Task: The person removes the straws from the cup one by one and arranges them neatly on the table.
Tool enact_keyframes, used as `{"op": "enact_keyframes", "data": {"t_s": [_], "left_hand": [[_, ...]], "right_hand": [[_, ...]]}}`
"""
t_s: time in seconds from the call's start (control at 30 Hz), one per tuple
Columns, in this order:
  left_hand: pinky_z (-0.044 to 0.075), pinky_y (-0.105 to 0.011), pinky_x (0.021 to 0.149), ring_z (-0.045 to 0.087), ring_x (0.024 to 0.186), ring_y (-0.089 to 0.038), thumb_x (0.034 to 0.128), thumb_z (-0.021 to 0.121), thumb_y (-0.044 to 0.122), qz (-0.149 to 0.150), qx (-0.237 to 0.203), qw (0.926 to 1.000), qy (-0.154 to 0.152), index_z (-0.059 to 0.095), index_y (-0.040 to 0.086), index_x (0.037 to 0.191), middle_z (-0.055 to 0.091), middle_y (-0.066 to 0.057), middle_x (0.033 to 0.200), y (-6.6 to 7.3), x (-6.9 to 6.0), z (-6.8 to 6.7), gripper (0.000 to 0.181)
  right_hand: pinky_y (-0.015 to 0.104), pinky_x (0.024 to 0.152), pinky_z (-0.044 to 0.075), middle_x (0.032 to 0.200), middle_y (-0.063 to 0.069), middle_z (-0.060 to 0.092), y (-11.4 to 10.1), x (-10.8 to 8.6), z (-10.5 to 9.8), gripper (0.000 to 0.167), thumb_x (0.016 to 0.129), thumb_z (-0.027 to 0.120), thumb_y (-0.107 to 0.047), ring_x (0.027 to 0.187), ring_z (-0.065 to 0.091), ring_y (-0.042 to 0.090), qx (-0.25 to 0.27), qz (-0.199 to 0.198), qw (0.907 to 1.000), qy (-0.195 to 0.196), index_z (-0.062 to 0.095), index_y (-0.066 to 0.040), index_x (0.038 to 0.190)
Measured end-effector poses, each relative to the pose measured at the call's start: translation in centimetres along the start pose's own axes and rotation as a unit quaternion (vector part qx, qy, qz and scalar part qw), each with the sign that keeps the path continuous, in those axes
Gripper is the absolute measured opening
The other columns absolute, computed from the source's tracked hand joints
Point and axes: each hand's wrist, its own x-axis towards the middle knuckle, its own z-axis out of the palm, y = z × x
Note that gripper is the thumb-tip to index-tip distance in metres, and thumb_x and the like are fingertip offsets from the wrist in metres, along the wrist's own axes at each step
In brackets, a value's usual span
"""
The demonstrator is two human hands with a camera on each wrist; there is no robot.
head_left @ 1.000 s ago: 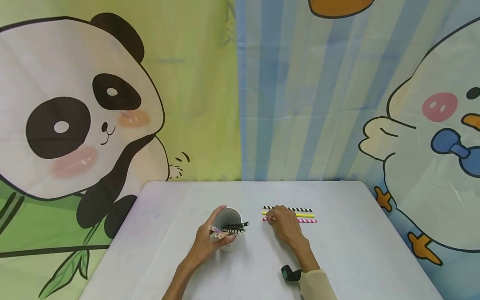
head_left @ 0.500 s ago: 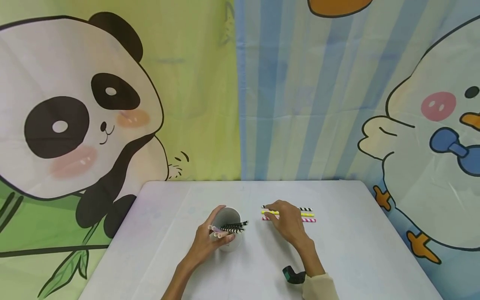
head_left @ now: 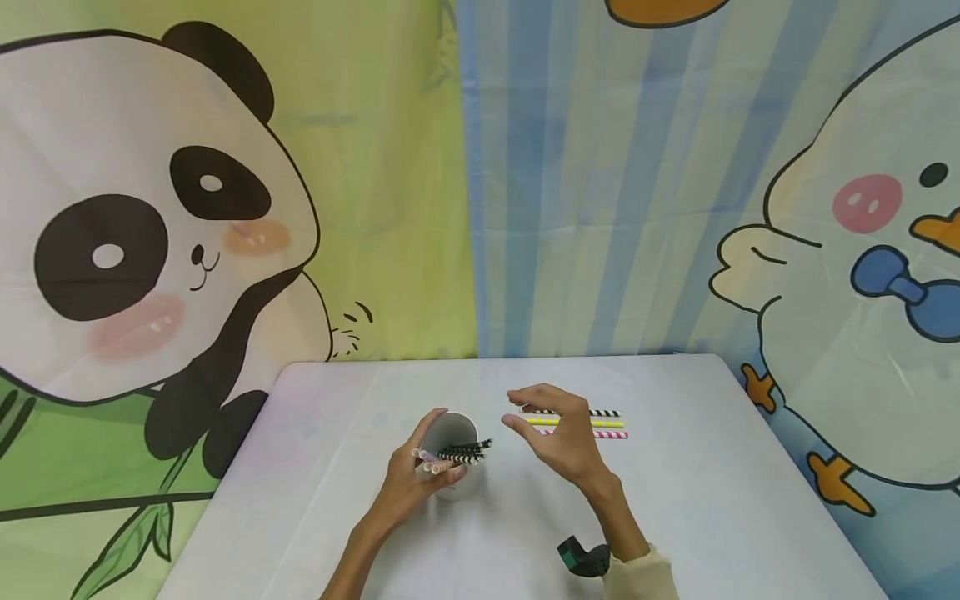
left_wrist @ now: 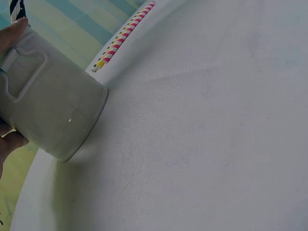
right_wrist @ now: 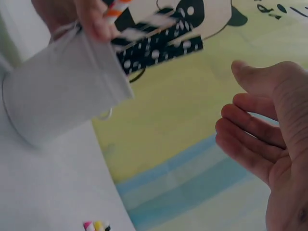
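My left hand (head_left: 405, 483) grips a small white bucket (head_left: 461, 487) near its rim, thumb on the near side and fingers round the far side. Several patterned paper straws (head_left: 461, 452) stick out of the bucket, leaning on its rim; black-and-white, pale pink and orange-striped ones show across the views. In the left wrist view the bucket (left_wrist: 62, 106) stands on the table, its wire handle folded down. My right hand (head_left: 566, 437) hovers with fingers parted above three straws on the table: black-and-white (head_left: 606, 413), yellow (head_left: 609, 424) and pink-striped (head_left: 611, 435). Nothing is in it.
The white tabletop (head_left: 337, 450) ends at a curtain (head_left: 405, 250) printed with a panda and a white bird. A black device (head_left: 583, 558) is at my right wrist, beside the pale sleeve (head_left: 641, 577).
My right hand has risen off the three straws and its thumb and fingers have spread apart. The straws lie side by side as before. My left hand keeps its grip on the bucket.
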Motion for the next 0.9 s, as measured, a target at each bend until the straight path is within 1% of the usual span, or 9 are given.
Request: {"op": "enact_keyframes", "data": {"t_s": [0.13,0.23,0.37,0.43,0.5,0.57,0.67,0.73,0.9], "left_hand": [[0.052,-0.051,0.104,0.068,0.128,-0.035,0.0875,0.090,0.033,0.004,0.002,1.0000,-0.001,0.040,0.044,0.165,0.069,-0.014,0.145,0.0,0.1,-0.1,0.093],[0.053,-0.054,0.104,0.068,0.127,-0.035,0.0879,0.090,0.032,0.013,0.001,0.9999,-0.002,0.039,0.040,0.166,0.070,-0.014,0.143,-0.1,0.1,-0.1,0.093],[0.052,-0.062,0.106,0.068,0.128,-0.036,0.0886,0.089,0.031,0.020,-0.002,0.9998,-0.007,0.039,0.034,0.168,0.071,-0.013,0.142,-0.4,0.1,-0.1,0.094],[0.051,-0.062,0.107,0.067,0.129,-0.036,0.0894,0.089,0.032,0.021,-0.005,0.9997,-0.012,0.038,0.035,0.168,0.070,-0.014,0.143,-0.5,0.1,-0.1,0.094],[0.052,-0.059,0.107,0.067,0.131,-0.037,0.0897,0.089,0.032,0.025,-0.004,0.9996,-0.016,0.037,0.035,0.169,0.069,-0.013,0.147,-0.6,0.1,-0.1,0.095],[0.056,-0.051,0.104,0.068,0.130,-0.036,0.0905,0.090,0.032,0.034,0.005,0.9992,-0.018,0.036,0.037,0.169,0.067,-0.012,0.150,-0.7,0.1,-0.2,0.095],[0.059,-0.039,0.099,0.069,0.129,-0.033,0.0908,0.090,0.033,0.046,0.023,0.9986,-0.011,0.038,0.037,0.168,0.066,-0.008,0.152,-0.7,0.1,-0.3,0.093],[0.059,-0.037,0.099,0.069,0.129,-0.031,0.0914,0.090,0.034,0.044,0.030,0.9986,-0.006,0.039,0.037,0.167,0.066,-0.006,0.150,-0.6,0.1,-0.3,0.091],[0.059,-0.039,0.097,0.068,0.125,-0.029,0.0918,0.090,0.034,0.029,0.021,0.9993,-0.003,0.041,0.031,0.168,0.068,-0.008,0.145,-0.3,0.0,-0.2,0.090]], "right_hand": [[0.033,0.096,0.062,0.112,0.002,0.084,-1.6,0.2,0.6,0.034,0.087,0.094,-0.012,0.105,0.078,0.019,0.024,-0.022,0.9994,-0.015,0.084,-0.015,0.120],[0.032,0.101,0.061,0.114,0.003,0.083,-2.6,0.3,1.2,0.037,0.086,0.094,-0.012,0.109,0.078,0.021,0.040,-0.045,0.9979,-0.024,0.084,-0.015,0.121],[0.034,0.099,0.062,0.114,0.004,0.082,-3.6,0.1,2.4,0.039,0.086,0.094,-0.011,0.109,0.078,0.021,0.069,-0.068,0.9944,-0.044,0.083,-0.014,0.123],[0.034,0.097,0.061,0.113,0.003,0.082,-3.9,-0.1,2.9,0.039,0.085,0.095,-0.010,0.108,0.077,0.020,0.072,-0.077,0.9932,-0.049,0.084,-0.014,0.122],[0.034,0.095,0.060,0.111,0.000,0.082,-4.1,-0.3,3.5,0.039,0.083,0.096,-0.011,0.106,0.077,0.018,0.062,-0.089,0.9927,-0.053,0.084,-0.015,0.120],[0.033,0.092,0.057,0.109,-0.002,0.082,-4.2,-0.5,4.1,0.039,0.081,0.098,-0.013,0.104,0.076,0.016,0.047,-0.102,0.9923,-0.053,0.085,-0.017,0.118],[0.033,0.090,0.053,0.105,-0.006,0.082,-4.3,-0.6,4.9,0.037,0.079,0.100,-0.019,0.100,0.076,0.012,0.020,-0.124,0.9907,-0.054,0.086,-0.019,0.113],[0.032,0.090,0.052,0.103,-0.007,0.082,-4.2,-0.7,5.4,0.036,0.078,0.101,-0.021,0.099,0.076,0.010,0.009,-0.142,0.9884,-0.054,0.087,-0.018,0.111],[0.029,0.089,0.052,0.099,-0.010,0.082,-4.1,-0.9,6.2,0.033,0.075,0.102,-0.025,0.096,0.075,0.007,-0.020,-0.172,0.9831,-0.060,0.089,-0.020,0.105]]}}
